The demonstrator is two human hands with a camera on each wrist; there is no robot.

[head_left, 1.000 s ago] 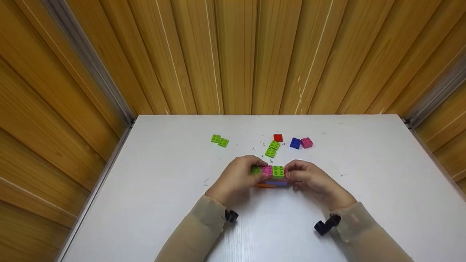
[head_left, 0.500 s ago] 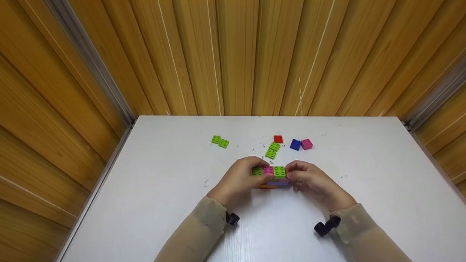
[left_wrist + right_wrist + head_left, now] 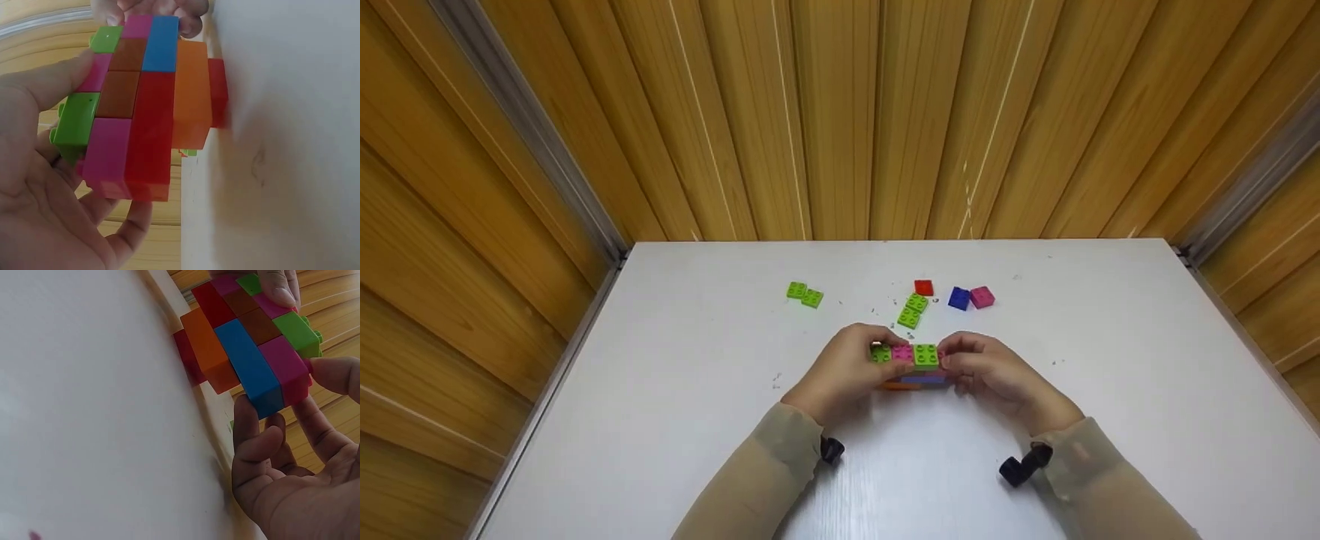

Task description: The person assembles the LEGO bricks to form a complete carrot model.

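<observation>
Brick stack [image 3: 926,358] is partly hidden by the left hand [image 3: 842,371].

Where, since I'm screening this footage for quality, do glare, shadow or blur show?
Head view: a pale sheen on the white table, low in the frame; left wrist view: a soft-edged shadow beside the brick stack; right wrist view: a pink spot at the lower-left edge, too blurred to identify.
</observation>
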